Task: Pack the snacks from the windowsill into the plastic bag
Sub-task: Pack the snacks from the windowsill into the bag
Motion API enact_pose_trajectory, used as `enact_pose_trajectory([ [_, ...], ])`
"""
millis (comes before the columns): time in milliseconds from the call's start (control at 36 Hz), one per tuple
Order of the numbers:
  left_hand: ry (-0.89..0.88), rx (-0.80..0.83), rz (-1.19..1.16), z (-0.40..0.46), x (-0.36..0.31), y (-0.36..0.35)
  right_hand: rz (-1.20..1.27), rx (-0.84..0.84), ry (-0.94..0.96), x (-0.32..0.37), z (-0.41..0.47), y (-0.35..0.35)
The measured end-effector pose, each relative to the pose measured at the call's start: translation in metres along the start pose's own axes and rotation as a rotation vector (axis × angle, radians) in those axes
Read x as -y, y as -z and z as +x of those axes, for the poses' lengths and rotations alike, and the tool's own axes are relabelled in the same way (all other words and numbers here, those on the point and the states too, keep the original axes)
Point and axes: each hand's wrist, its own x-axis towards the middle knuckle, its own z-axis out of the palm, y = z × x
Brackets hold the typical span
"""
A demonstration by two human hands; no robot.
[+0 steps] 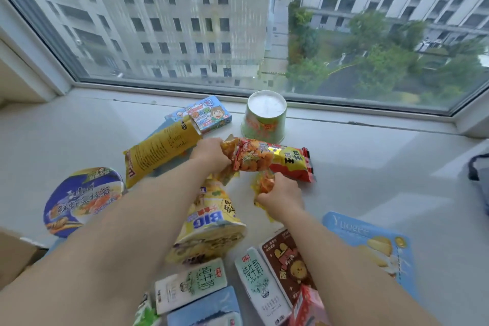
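Note:
Snacks lie spread over the white windowsill [370,167]. My left hand [209,152] grips one end of an orange snack packet [246,157] near the sill's middle. My right hand [280,197] is closed on a small yellow-orange packet [263,182] just below it. A red and yellow packet [293,164] lies right behind them. A yellow BIG cup [211,222] lies on its side under my left forearm. No plastic bag is in view.
An upturned green cup [264,119], a blue cartoon box [209,114], a long yellow bag [158,151] and a blue noodle bowl [82,198] lie farther off. Two milk cartons [262,283], a brown biscuit box [288,264] and a light blue box [370,243] lie near me.

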Motion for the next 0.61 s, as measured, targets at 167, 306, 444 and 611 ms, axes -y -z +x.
enact_pose_trajectory([
  [167,0.025,-0.154,-0.175,-0.060,0.005,0.030,0.417,-0.053,0.047,0.016,-0.052,0.029],
  [306,-0.022,-0.305,-0.398,-0.133,0.007,0.059,0.557,-0.068,0.103,0.031,-0.109,0.042],
  [444,-0.044,-0.290,-0.574,-0.225,0.039,0.064,0.630,-0.063,0.130,0.040,-0.181,0.031],
  [611,0.009,-0.306,-0.608,-0.330,0.108,0.051,0.623,0.055,0.163,0.050,-0.262,-0.021],
])
